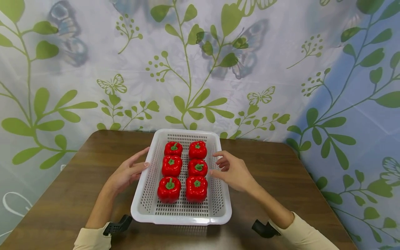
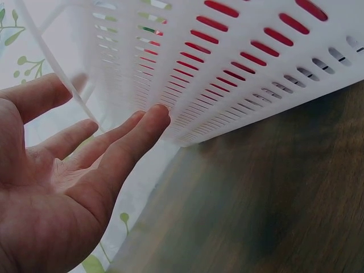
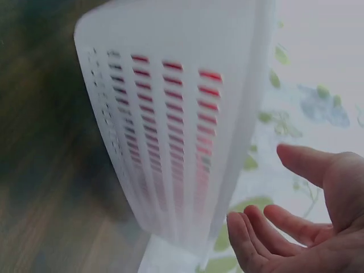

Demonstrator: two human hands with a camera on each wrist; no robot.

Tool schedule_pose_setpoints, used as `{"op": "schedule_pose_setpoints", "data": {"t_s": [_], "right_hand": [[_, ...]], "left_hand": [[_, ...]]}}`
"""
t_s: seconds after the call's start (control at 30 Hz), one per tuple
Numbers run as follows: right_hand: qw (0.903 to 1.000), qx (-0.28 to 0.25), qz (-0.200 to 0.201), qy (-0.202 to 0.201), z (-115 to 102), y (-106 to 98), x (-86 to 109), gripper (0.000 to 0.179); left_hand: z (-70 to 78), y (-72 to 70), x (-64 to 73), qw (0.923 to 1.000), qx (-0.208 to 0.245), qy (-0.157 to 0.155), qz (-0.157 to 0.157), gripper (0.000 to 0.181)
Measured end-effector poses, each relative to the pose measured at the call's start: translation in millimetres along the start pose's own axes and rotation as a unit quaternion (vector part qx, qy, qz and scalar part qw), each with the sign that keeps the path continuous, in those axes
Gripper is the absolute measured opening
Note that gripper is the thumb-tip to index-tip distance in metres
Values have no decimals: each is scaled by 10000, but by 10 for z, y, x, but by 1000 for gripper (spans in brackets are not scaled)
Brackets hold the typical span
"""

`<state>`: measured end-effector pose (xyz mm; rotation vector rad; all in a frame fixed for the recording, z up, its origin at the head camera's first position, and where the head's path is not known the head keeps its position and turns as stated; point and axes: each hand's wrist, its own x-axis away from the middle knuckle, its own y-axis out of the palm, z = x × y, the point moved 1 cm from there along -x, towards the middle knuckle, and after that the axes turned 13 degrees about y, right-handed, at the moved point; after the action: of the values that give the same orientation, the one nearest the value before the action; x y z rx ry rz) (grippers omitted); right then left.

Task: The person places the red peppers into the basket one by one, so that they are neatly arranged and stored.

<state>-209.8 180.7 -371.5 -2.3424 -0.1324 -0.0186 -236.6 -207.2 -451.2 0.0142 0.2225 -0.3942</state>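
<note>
A white perforated plastic basket (image 1: 181, 220) sits on the table in the head view. Several glossy red bell peppers (image 1: 169, 194) with green stems stand inside it in two columns. At the basket's left rim is my left hand (image 1: 126, 172), its thumb over the edge. The left wrist view shows that hand's extended fingers (image 2: 139, 136) against or very near the slotted outer wall. My right hand (image 1: 234, 172) hovers at the right rim, fingers loosely bent and holding nothing. A gap separates it from the basket wall (image 3: 170, 34) in the right wrist view.
The brown wooden table (image 1: 265, 156) extends on both sides of the basket. A curtain (image 1: 131, 69) printed with leaves and butterflies hangs behind and to the right. Black straps with camera mounts (image 1: 120, 225) are on both wrists.
</note>
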Motion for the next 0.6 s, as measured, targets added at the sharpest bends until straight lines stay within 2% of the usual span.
{"op": "schedule_pose_setpoints", "data": {"t_s": [0.13,0.4,0.6], "right_hand": [[9989,-187,423,83,106,-133,-98,49],[9958,-245,724,502,355,-280,-355,40],[9916,-90,979,836,554,-357,-443,42]], "left_hand": [[8,-10,-11,10000,36,-18,-21,68],[35,-62,-25,9999,-24,-94,68,67],[70,-97,-56,9986,-476,-233,51,71]]}}
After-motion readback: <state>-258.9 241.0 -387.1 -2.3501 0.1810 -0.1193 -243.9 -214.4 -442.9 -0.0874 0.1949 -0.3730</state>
